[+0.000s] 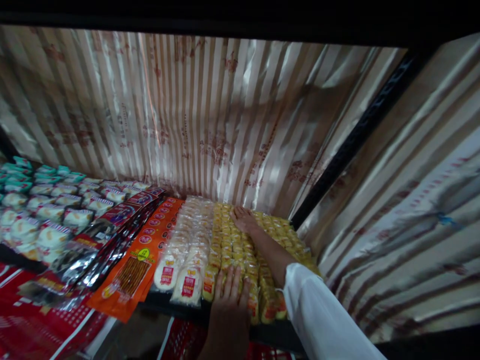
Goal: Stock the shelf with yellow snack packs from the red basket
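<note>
Rows of small yellow-wrapped snack packets (228, 240) stand tightly packed on a dark shelf. My left hand (230, 297) rests on the front ends of these rows, its fingers stretched forward over the wrappers. Farther back, my right hand (244, 221) lies on top of the same packets near the rear wall, fingers extended, the arm in a white sleeve (322, 310). Neither hand has anything gripped. Just left of the yellow rows are two rows of clear-wrapped white rice crackers (187, 280) with red labels.
Left along the shelf lie a flat orange snack bag (138, 265), dark shiny bags (108, 225) and many white packets (52, 232). Striped plastic sheeting (210, 110) covers the back and right side. A dark post (352, 135) slants at right; a dark beam (225, 20) crosses above.
</note>
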Action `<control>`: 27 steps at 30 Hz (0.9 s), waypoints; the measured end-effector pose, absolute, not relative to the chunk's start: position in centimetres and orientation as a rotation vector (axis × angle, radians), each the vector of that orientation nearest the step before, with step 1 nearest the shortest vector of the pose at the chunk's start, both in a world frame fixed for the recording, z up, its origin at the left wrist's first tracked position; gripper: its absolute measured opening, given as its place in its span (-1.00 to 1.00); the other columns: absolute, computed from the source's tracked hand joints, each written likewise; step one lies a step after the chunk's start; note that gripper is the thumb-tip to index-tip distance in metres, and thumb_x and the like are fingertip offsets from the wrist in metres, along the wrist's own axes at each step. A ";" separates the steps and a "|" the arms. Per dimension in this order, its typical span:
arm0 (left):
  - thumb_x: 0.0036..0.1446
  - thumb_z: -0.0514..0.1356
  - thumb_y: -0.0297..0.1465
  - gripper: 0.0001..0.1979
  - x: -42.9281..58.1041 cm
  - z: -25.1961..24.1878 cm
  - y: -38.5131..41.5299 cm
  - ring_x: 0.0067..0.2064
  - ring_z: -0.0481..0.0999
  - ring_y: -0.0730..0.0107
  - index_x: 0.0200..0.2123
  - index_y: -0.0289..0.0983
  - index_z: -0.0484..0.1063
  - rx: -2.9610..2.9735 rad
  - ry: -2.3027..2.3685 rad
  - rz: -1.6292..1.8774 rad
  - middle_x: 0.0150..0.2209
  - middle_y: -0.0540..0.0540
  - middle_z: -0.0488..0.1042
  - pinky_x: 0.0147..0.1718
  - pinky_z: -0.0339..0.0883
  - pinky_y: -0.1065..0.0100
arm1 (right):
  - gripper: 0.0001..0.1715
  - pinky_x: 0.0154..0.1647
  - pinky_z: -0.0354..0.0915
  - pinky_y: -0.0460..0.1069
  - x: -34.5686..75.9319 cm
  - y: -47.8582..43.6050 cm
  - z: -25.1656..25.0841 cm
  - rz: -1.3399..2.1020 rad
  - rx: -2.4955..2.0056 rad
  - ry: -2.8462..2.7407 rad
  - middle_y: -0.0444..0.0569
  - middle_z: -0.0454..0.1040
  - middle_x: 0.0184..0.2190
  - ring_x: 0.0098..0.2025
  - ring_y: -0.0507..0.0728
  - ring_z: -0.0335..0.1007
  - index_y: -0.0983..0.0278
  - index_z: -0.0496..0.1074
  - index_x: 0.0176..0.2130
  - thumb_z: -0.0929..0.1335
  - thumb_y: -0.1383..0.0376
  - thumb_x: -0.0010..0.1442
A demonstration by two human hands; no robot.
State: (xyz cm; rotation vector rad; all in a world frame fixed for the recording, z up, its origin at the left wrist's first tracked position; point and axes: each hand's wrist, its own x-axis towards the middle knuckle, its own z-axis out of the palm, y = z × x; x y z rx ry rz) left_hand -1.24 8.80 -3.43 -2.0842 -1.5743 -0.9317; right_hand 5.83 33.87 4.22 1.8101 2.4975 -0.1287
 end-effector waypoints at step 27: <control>0.17 0.02 -0.20 -0.55 -1.5 -1.2 7.5 0.22 0.14 0.09 0.10 -0.22 0.24 -2.213 -1.698 -0.841 0.18 -0.21 0.20 0.12 0.02 -0.01 | -0.19 0.29 -0.50 0.06 3.8 25.8 4.8 -0.112 1.491 2.768 -0.10 -0.39 0.32 0.33 0.05 -0.61 0.29 -0.28 0.30 -0.17 -0.08 0.23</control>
